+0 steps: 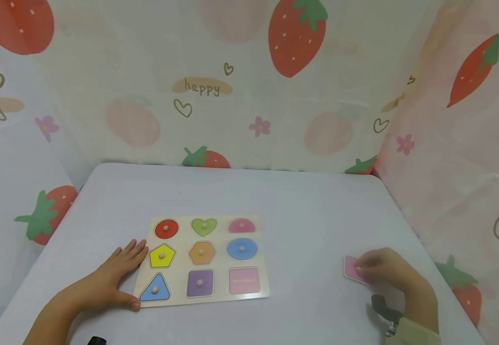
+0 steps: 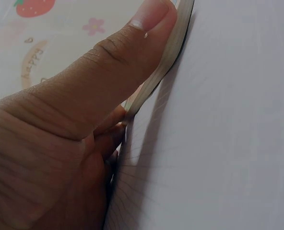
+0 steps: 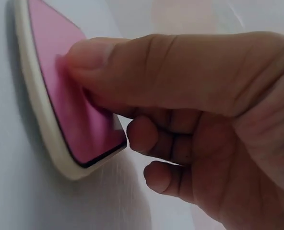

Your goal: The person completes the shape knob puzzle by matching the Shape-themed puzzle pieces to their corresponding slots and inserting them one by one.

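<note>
A cream wooden puzzle board (image 1: 178, 268) lies on the table, holding colored knobbed shapes, among them a blue triangle (image 1: 160, 293) and a purple square (image 1: 206, 274). Its lower right recess (image 1: 244, 286) shows pink with no knob. My left hand (image 1: 110, 281) lies spread along the board's left edge, thumb touching the lower left corner; in the left wrist view the thumb (image 2: 118, 57) meets that edge. Well right of the board, my right hand (image 1: 389, 270) pinches a pink puzzle piece (image 3: 70, 96) with thumb and fingertips. Its knob is hidden. I cannot tell whether the piece touches the table.
The white table (image 1: 310, 206) has rounded back corners. Strawberry-print cloth (image 1: 241, 120) hangs behind it and on both sides. A dark object (image 1: 97, 340) shows at the bottom edge near the left forearm, and a dark wrist mount (image 1: 385, 309) sits below the right hand.
</note>
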`<move>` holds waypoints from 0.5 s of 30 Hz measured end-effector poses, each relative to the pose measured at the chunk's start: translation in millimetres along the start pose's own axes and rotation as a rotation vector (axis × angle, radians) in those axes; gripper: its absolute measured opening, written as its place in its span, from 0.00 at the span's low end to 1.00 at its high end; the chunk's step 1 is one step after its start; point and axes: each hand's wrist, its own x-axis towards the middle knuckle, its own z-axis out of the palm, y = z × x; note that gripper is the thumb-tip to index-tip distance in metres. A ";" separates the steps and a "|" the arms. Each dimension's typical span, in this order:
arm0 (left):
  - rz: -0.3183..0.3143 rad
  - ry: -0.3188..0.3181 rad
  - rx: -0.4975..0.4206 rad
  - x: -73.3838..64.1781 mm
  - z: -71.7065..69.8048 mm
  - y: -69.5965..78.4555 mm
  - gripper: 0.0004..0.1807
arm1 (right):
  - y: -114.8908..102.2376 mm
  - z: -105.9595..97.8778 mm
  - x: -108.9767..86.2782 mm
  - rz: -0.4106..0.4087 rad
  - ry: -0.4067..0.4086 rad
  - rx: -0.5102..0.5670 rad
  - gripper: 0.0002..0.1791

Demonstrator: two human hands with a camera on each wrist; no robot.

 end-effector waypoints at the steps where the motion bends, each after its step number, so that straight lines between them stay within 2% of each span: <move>1: -0.003 -0.002 -0.001 0.3 -0.2 -0.2 0.71 | -0.9 0.4 0.1 -0.004 0.007 0.000 0.16; 8: -0.026 -0.016 0.004 1.8 -0.1 -0.1 0.72 | -17.6 4.4 1.2 0.015 0.098 -0.025 0.16; 15: -0.006 -0.013 -0.003 1.0 -1.8 1.6 0.72 | -44.9 5.3 9.7 -0.080 0.202 -0.079 0.15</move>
